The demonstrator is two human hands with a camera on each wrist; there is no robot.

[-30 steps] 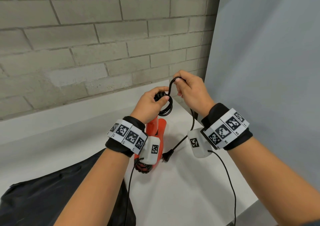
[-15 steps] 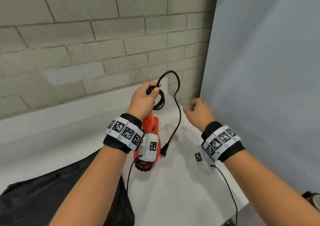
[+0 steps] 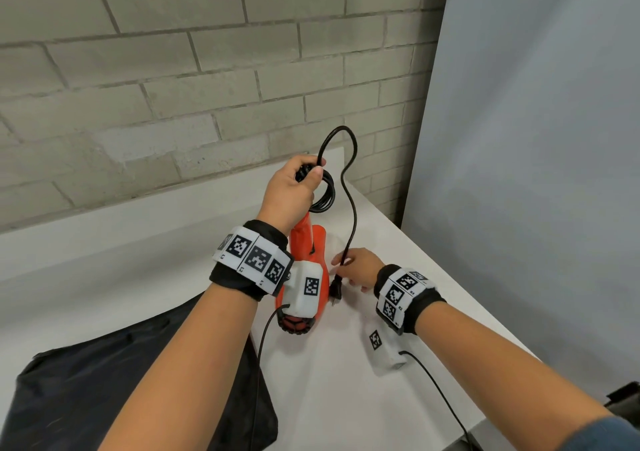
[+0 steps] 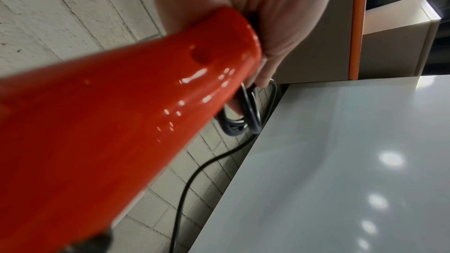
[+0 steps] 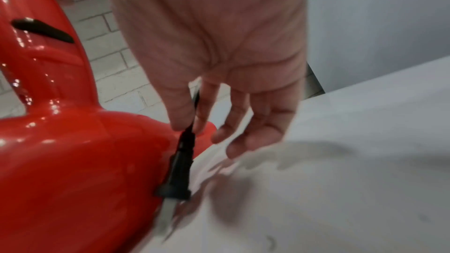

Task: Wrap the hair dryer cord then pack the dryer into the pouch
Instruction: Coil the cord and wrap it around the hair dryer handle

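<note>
White tabletop [image 3: 346, 381], glossy red-orange dryer [image 3: 320, 279], hands: left [image 3: 289, 192] gripping coiled black cord [image 3: 349, 191], right [image 3: 358, 269] pinching it

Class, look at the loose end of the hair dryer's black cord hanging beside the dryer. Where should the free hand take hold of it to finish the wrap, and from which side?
Pinch the thin cord just above the plug, coming from the right, away from the red dryer. The right hand is already there, thumb and forefinger round it. The plug's wider body probably stops any slip.
</note>
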